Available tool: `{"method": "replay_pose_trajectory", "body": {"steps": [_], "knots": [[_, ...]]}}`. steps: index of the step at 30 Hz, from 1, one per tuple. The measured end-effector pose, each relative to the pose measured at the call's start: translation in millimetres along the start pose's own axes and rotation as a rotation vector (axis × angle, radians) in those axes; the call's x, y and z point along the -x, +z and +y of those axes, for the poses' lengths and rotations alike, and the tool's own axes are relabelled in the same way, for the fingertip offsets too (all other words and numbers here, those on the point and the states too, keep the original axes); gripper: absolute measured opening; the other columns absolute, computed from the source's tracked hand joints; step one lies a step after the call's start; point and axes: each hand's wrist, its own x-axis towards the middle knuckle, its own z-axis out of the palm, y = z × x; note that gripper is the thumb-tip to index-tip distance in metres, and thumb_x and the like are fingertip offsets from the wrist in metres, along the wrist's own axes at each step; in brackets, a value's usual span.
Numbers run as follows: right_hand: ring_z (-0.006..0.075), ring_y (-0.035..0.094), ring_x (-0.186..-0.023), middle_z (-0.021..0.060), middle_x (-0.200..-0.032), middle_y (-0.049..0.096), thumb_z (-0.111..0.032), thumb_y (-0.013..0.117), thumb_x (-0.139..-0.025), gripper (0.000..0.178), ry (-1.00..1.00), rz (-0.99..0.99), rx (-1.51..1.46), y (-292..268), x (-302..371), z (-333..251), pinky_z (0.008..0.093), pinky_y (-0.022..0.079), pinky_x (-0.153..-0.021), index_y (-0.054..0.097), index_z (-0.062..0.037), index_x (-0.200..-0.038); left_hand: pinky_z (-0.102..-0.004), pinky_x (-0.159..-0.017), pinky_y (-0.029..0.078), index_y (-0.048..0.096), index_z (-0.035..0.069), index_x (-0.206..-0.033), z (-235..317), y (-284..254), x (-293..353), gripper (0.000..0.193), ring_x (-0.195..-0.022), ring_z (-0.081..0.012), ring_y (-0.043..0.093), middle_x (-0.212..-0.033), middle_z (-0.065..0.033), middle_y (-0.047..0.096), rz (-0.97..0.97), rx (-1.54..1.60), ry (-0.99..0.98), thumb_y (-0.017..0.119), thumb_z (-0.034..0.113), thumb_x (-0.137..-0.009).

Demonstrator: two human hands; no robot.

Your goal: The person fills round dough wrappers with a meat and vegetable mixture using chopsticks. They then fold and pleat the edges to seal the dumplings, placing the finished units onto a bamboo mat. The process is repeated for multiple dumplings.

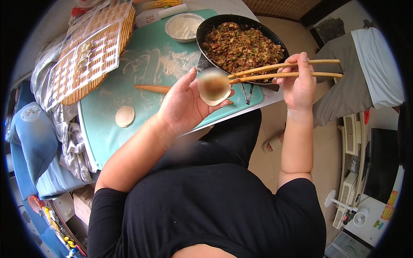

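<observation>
On the palm of my left hand (183, 103) lies a round dumpling wrapper (211, 99), its thumb and fingers curved around it. A brownish blur covers the wrapper's middle, so I cannot make out clearly what is on it. My right hand (297, 81) grips a pair of long wooden chopsticks (269, 73), whose tips reach the wrapper's right edge. Just beyond, a black pan (199, 41) is full of chopped brown and green filling (243, 49). Behind my left hand, a wooden rolling pin (151, 88) is partly hidden. Another flat wrapper (124, 116) lies farther left.
The green board (101, 105) is dusted with flour. A bowl of white flour (185, 26) stands beside the pan. At the far left, a clear divided tray (97, 60) holding a few pale pieces rests on a round wicker mat (122, 32). Another person (346, 81) is at the right.
</observation>
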Motion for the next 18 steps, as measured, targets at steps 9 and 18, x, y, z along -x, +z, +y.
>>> {"method": "replay_pose_trajectory", "body": {"steps": [9,18], "knots": [[0.0130,0.048,-0.050,0.0012,-0.062,0.050,-0.036,0.042,-0.094,0.031,-0.026,-0.020,0.044,-10,-3,-10,0.0291,0.044,-0.048,0.053,-0.0089,-0.081,-0.0407,-0.097,0.041,0.036,-0.005,-0.127,4,-3,3,0.058,-0.119,-0.0358,0.043,-0.128,-0.0239,0.042,0.034,-0.022,0.038,0.030,0.043,-0.095],[0.0168,0.053,-0.046,0.0069,-0.064,0.051,-0.031,0.045,-0.093,0.031,-0.214,0.323,0.121,-34,-10,2,0.0273,0.049,-0.044,0.051,-0.0023,-0.082,-0.0408,-0.096,0.043,0.041,-0.004,-0.122,5,-12,6,0.050,-0.115,-0.0357,0.048,-0.122,-0.0225,0.048,0.073,-0.038,0.063,0.038,0.036,-0.094]]}}
